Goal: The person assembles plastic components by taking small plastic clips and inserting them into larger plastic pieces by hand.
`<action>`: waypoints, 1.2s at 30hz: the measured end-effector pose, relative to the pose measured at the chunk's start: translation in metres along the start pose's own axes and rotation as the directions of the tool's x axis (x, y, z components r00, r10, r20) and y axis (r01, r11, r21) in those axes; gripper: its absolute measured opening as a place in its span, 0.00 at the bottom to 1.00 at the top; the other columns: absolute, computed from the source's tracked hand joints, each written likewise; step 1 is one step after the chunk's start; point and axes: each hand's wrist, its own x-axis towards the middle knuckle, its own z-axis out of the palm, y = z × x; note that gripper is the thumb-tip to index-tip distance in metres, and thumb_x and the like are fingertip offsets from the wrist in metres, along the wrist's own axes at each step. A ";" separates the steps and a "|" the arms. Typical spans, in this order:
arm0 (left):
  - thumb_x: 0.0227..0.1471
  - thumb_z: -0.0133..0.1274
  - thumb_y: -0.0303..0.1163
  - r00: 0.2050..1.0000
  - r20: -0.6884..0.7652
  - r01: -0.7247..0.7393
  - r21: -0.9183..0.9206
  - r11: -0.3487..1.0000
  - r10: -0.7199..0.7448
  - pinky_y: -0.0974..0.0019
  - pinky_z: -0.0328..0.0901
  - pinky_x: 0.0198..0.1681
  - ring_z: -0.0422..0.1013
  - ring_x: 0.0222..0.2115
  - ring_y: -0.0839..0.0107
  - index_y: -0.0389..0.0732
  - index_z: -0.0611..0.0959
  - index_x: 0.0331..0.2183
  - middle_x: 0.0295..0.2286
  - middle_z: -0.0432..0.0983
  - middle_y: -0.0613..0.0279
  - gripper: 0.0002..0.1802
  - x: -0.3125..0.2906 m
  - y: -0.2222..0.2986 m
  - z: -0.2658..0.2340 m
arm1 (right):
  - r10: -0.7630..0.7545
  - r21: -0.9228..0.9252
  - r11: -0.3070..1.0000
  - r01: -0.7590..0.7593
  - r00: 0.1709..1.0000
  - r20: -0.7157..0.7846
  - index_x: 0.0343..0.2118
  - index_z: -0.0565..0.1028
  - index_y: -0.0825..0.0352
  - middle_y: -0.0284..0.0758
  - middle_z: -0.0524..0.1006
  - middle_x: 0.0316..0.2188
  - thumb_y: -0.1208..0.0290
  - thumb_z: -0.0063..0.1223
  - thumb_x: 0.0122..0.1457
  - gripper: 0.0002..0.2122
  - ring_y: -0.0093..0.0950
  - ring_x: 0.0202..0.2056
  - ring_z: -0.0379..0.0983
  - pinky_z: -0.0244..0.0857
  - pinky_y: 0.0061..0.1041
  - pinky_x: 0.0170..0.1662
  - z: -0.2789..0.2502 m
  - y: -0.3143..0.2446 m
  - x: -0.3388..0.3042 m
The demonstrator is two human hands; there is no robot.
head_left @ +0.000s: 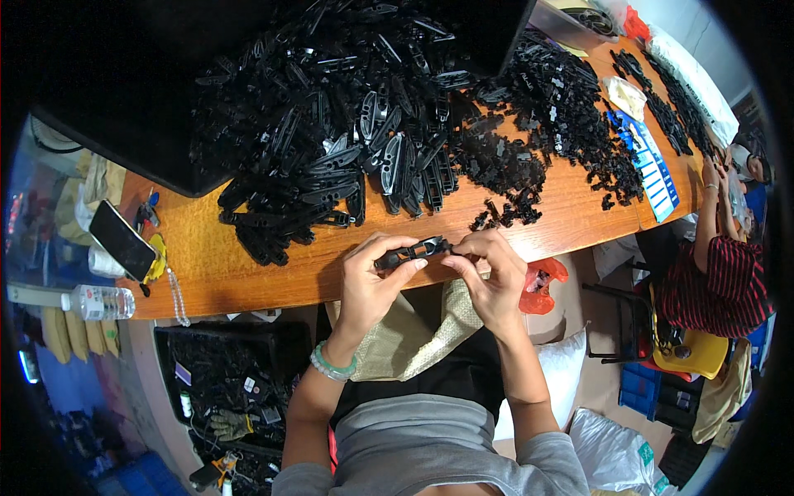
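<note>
At the left end of the surface [248,281] lie a phone [121,240] and a bottle [98,302], the bottle half over the edge. A heap [347,124] of black parts covers the middle; its far side is lost in shadow. Over the near edge, the left hand [368,277] and right hand [488,277] pinch one black part [413,250] by its ends, fingers closed, wrists bent inward. The fine shape of the part is hard to see.

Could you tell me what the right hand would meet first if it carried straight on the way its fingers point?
Probably the black part that the right hand already pinches; past it, the left hand.
</note>
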 end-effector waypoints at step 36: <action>0.48 0.53 0.19 0.967 0.231 0.164 -0.222 0.961 -0.111 0.77 0.70 0.29 0.73 0.26 0.78 0.28 0.77 0.35 0.29 0.76 0.58 0.08 -0.016 0.016 0.002 | 0.278 0.170 0.928 -0.330 0.921 0.272 0.37 0.77 0.73 0.37 0.76 0.25 0.77 0.59 0.49 0.12 0.24 0.26 0.71 0.64 0.23 0.33 -0.012 -0.011 -0.024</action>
